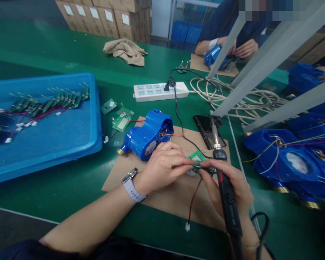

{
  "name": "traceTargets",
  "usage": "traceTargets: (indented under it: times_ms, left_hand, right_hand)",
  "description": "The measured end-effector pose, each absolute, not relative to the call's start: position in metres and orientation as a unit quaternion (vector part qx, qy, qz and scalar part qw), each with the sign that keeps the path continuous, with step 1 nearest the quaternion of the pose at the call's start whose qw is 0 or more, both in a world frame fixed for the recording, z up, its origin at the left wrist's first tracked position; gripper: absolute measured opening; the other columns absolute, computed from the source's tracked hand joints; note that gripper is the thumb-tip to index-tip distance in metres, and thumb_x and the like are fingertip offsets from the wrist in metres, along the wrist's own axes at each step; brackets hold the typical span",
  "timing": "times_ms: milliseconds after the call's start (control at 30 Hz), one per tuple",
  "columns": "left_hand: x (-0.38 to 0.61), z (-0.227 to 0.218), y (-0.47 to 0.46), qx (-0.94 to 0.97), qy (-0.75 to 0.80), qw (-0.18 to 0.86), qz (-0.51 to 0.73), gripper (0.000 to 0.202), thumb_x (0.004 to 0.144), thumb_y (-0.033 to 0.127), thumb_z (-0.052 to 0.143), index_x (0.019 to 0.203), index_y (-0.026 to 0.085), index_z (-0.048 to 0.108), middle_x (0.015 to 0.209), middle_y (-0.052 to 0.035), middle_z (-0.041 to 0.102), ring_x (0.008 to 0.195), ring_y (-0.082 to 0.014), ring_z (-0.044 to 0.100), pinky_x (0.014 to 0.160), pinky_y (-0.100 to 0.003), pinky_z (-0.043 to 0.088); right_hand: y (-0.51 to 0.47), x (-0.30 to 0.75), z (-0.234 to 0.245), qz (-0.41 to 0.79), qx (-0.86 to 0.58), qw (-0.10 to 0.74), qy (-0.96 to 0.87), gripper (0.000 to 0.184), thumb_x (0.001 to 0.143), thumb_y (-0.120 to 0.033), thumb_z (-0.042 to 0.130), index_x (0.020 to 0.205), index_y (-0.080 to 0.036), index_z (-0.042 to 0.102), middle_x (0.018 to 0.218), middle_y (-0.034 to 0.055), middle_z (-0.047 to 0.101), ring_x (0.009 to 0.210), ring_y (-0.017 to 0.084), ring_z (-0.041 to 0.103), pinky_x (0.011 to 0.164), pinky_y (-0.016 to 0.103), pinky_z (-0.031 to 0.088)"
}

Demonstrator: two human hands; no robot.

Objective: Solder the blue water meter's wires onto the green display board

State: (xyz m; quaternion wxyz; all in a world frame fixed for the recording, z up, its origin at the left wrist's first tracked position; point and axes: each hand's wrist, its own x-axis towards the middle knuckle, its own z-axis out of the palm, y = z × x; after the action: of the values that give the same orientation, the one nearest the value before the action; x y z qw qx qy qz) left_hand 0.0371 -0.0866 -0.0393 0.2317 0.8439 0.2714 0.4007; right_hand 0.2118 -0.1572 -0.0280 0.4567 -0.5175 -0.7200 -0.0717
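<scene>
Taking the white power strip (141, 96) as reference, I log one strip. Beyond it, left, I count one cloth (127, 51). To its left sits one blue tray (96, 141); the boards inside overlap too much for my count. Nearer than the strip, my feed shows three loose boards (121, 124), one blue housing (141, 139), one display board (197, 157), one soldering iron (229, 202), one wristwatch (132, 186) and two hands: left hand (162, 164), right hand (241, 187). Right of the strip, I record three grey bars (280, 50).
</scene>
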Motion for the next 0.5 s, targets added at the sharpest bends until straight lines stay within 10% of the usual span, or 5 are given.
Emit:
traceTargets:
  times_ms: [500]
  left_hand:
    - [0.044, -0.045, -0.09, 0.819, 0.255, 0.25, 0.45, 0.011, 0.086, 0.023, 0.063, 0.077, 0.018, 0.061, 0.072, 0.001, 0.064, 0.08, -0.0149, 0.057, 0.079, -0.033, 0.042]
  right_hand:
    - [-0.159, 0.212, -0.042, -0.08, -0.49, 0.495, -0.713, 0.043, 0.071, -0.004, 0.074, 0.109, -0.017, 0.058, 0.087, 0.0001, 0.069, 0.074, 0.013, 0.067, 0.073, 0.025, 0.056]
